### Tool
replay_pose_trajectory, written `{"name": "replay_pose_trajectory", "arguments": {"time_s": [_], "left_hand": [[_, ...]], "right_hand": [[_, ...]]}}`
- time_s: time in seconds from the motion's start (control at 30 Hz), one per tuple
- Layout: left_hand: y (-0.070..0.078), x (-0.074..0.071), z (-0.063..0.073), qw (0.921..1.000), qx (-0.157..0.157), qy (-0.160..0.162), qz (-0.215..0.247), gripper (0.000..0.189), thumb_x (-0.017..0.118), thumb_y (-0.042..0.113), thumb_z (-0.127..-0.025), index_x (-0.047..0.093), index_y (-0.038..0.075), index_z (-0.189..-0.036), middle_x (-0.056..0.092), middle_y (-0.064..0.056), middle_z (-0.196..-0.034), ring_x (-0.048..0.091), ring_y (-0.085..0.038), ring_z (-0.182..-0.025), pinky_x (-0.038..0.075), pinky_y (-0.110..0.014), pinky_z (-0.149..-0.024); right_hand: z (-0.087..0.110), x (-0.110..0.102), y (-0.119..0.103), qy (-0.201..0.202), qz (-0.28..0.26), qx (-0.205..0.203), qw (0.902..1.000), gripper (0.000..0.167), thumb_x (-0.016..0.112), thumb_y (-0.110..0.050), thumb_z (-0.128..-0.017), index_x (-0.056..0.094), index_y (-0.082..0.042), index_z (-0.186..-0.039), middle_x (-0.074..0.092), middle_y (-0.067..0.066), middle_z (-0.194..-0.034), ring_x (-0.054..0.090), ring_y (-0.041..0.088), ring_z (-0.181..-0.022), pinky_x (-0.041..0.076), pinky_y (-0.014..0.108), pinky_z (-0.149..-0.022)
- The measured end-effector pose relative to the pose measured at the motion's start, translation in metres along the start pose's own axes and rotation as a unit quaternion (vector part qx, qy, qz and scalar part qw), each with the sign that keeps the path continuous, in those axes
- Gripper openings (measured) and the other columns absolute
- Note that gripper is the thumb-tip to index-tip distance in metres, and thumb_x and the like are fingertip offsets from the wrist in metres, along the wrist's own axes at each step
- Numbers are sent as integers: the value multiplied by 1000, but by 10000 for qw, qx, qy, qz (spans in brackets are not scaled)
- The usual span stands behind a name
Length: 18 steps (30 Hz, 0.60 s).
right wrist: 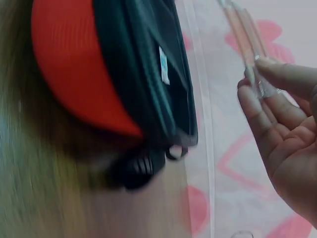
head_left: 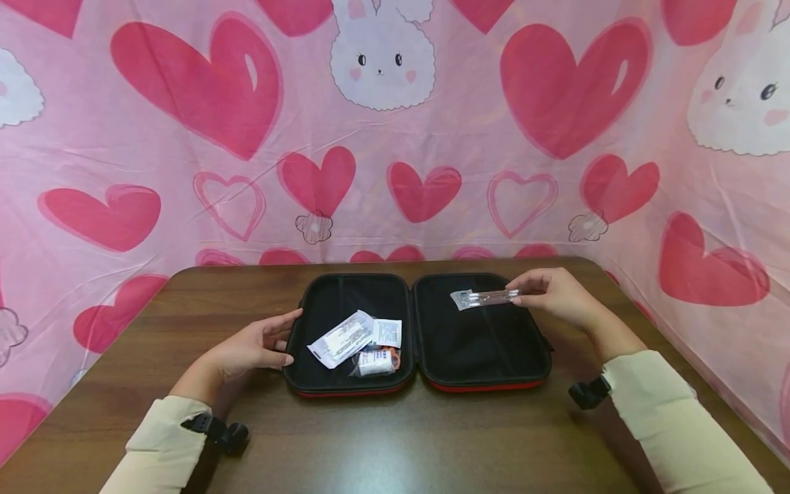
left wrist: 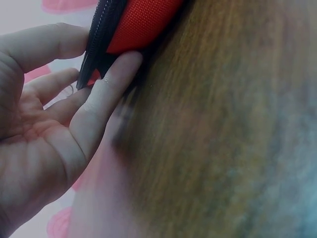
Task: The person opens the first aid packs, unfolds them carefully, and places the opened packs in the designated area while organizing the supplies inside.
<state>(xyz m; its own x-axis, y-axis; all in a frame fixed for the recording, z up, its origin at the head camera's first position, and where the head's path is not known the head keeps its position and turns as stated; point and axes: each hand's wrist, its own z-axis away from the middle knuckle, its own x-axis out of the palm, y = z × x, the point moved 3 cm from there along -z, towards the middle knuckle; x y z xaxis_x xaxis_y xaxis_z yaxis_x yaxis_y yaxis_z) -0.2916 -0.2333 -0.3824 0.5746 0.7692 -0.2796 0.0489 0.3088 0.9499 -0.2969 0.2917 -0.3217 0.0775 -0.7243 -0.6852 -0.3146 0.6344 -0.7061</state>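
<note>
A black-lined case with a red shell lies unfolded on the table, its left half (head_left: 330,291) beside its right half (head_left: 487,343). My left hand (head_left: 253,346) rests against the outer left edge, thumb near the front corner and fingers spread farther back. In the left wrist view the thumb (left wrist: 106,94) touches the red side below the zipper. Over the right half, my right hand (head_left: 555,295) pinches one end of a clear packet of cotton swabs (head_left: 484,298) between thumb and fingers. The swab sticks (right wrist: 242,37) point away from the hand in the right wrist view.
Inside the left half lie a long white packet (head_left: 342,339), a small printed white packet (head_left: 387,333) and a bagged white roll (head_left: 375,362) with something orange beside it. The wooden table (head_left: 395,439) ends at a pink heart-print curtain (head_left: 382,137) behind and to the right.
</note>
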Motion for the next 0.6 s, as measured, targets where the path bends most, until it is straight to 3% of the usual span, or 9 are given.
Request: {"name": "replay_pose_trajectory", "arguments": {"time_s": [0.3, 0.6], "left_hand": [[0, 1, 0, 10000, 63, -34, -9, 92, 73, 2, -83, 17, 5, -156, 27, -33, -151, 56, -33, -113, 55, -38, -85], [-2, 1, 0, 10000, 61, -1, 73, 92, 73, 1, -84, 17, 6, -156, 28, -33, -150, 56, -33, -113, 55, -38, -86]], "right_hand": [[7, -18, 22, 94, 931, 160, 9955, 17, 74, -3, -84, 73, -1, -100, 72, 8, -90, 64, 21, -81, 52, 26, -69], [5, -22, 27, 89, 1603, -113, 9870, 13, 74, 3, -80, 73, 0, -92, 70, 3, -80, 61, 17, -74, 51, 31, -64]]}}
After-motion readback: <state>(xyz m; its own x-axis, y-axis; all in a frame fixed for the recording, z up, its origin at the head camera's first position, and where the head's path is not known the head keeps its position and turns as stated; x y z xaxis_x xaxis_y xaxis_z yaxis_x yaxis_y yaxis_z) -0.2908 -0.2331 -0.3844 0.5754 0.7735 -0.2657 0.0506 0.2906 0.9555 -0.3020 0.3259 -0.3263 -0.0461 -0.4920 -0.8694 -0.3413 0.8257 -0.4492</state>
